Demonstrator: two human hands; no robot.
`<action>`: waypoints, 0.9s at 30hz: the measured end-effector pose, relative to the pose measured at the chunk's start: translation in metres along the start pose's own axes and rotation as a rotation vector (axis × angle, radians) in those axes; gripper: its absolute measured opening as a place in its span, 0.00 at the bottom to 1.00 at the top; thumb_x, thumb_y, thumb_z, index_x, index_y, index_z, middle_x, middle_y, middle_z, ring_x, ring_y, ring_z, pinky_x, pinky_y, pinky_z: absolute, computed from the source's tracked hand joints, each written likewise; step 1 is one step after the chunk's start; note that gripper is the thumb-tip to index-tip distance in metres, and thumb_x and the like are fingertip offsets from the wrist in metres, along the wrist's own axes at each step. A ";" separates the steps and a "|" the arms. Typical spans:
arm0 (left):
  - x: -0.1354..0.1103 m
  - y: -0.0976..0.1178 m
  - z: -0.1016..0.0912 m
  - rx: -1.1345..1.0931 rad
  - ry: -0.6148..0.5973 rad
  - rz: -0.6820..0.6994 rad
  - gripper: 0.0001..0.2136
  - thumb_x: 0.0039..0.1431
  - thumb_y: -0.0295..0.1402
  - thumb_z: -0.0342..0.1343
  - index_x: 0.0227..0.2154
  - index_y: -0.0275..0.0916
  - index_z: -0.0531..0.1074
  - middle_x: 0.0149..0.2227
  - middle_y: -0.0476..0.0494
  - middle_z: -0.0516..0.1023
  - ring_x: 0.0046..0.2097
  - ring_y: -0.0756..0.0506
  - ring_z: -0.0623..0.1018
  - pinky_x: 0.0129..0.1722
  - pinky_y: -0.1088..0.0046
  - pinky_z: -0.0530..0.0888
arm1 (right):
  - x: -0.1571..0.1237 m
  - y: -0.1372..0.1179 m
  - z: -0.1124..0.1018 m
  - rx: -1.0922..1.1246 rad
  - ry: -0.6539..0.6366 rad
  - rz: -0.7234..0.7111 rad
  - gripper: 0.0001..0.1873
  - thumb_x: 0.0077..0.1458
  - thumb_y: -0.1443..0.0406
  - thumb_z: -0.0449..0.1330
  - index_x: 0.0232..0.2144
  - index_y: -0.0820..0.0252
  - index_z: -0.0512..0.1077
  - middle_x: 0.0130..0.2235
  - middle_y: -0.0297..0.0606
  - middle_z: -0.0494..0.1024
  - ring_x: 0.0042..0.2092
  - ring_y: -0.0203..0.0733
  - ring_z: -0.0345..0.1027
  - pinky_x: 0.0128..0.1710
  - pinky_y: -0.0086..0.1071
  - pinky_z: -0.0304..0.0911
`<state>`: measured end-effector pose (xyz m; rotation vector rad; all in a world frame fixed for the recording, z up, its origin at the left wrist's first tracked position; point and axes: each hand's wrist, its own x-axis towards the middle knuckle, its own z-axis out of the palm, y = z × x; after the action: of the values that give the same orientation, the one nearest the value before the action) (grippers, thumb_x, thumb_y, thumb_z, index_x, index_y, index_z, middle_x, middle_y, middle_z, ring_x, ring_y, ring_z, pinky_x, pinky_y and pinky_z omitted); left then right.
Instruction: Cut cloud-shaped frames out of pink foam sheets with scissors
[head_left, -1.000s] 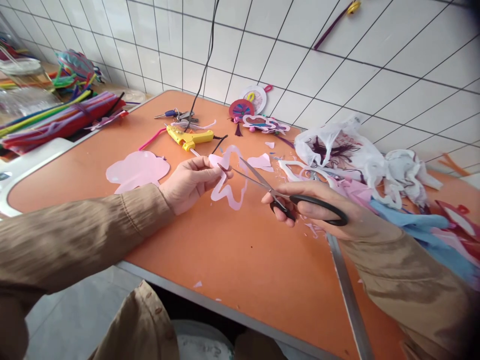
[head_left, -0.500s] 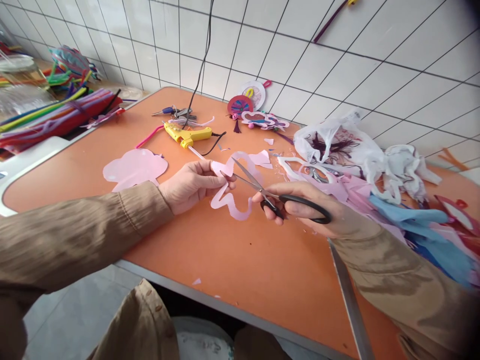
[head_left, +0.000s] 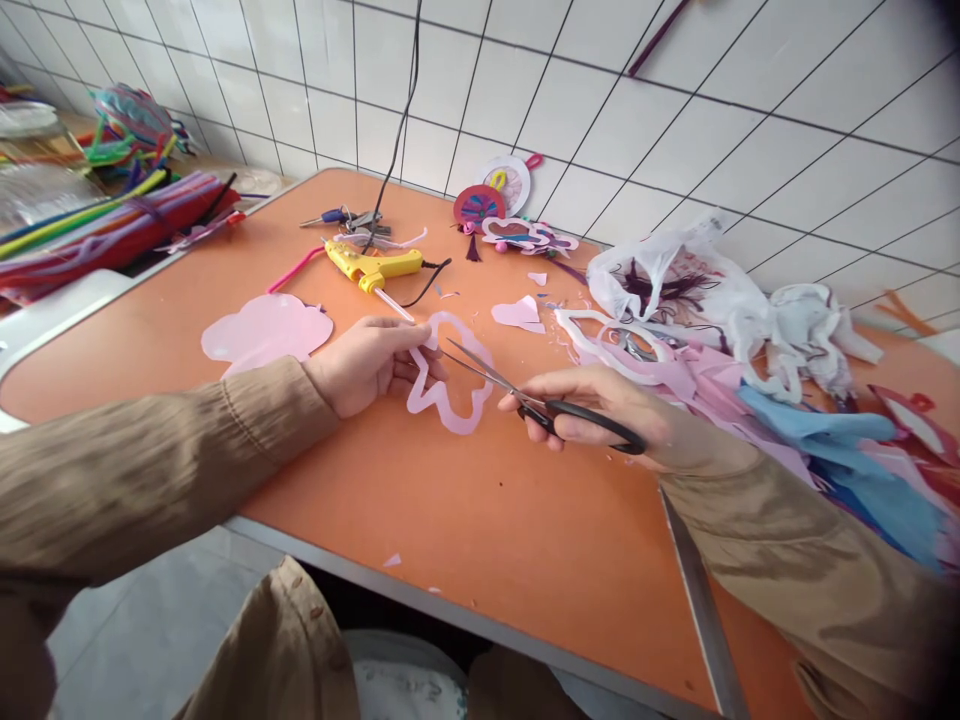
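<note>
Between the fingers of my left hand is the left edge of a pink cut-out frame, a thin wavy outline with an open middle. My right hand grips black-handled scissors by their loops. Their blades point left across the frame's right part, nearly closed together. Whether the blades touch the frame, I cannot tell. Left of my left hand lies a pink cloud-shaped piece. Beyond the frame rests a smaller pink scrap.
A yellow glue gun with a cord and keys lie behind my left hand. Decorated round pieces stand by the wall. At right are a white plastic bag and blue fabric. Pipe cleaners lie at far left.
My left hand has drawn slightly left with the pink frame, which now shows as a fuller outline. The scissors have moved a little left and down, and their blades have come closer together.
</note>
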<state>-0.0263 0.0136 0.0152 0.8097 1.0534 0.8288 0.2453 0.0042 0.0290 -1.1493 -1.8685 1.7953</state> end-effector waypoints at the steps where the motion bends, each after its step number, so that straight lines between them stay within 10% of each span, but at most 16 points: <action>1: -0.001 0.002 0.000 0.031 0.009 0.001 0.12 0.60 0.33 0.65 0.24 0.34 0.75 0.25 0.39 0.81 0.25 0.47 0.79 0.24 0.74 0.75 | 0.000 0.000 -0.002 -0.007 0.002 0.000 0.28 0.51 0.47 0.72 0.46 0.61 0.82 0.35 0.37 0.74 0.36 0.37 0.67 0.35 0.30 0.68; 8: -0.008 0.012 -0.004 0.231 0.025 0.120 0.12 0.56 0.25 0.68 0.19 0.32 0.75 0.15 0.50 0.68 0.16 0.57 0.64 0.14 0.84 0.58 | 0.002 0.004 -0.015 -0.029 -0.052 -0.028 0.31 0.53 0.44 0.71 0.49 0.60 0.81 0.34 0.38 0.76 0.34 0.37 0.70 0.35 0.31 0.71; 15: -0.001 0.002 -0.007 0.001 -0.001 0.187 0.04 0.52 0.18 0.67 0.29 0.30 0.79 0.26 0.43 0.81 0.26 0.53 0.78 0.29 0.81 0.76 | -0.004 -0.004 -0.002 0.021 0.007 -0.014 0.30 0.49 0.44 0.73 0.44 0.60 0.82 0.34 0.38 0.76 0.35 0.37 0.70 0.35 0.31 0.69; 20: -0.002 -0.003 -0.008 -0.060 -0.020 0.171 0.16 0.49 0.18 0.69 0.43 0.29 0.81 0.35 0.38 0.86 0.32 0.48 0.84 0.38 0.74 0.82 | -0.007 -0.009 -0.001 0.014 0.069 -0.018 0.27 0.49 0.47 0.73 0.43 0.61 0.82 0.33 0.39 0.76 0.35 0.40 0.69 0.35 0.34 0.68; 27: -0.003 -0.001 -0.006 -0.025 -0.031 0.158 0.07 0.50 0.18 0.69 0.31 0.30 0.79 0.28 0.41 0.84 0.30 0.49 0.83 0.34 0.77 0.80 | -0.005 -0.002 -0.020 -0.131 0.018 0.065 0.29 0.48 0.49 0.74 0.46 0.63 0.82 0.36 0.41 0.74 0.35 0.38 0.67 0.32 0.31 0.63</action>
<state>-0.0328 0.0118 0.0132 0.8902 0.9584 0.9578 0.2615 0.0147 0.0360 -1.2811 -1.9856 1.7108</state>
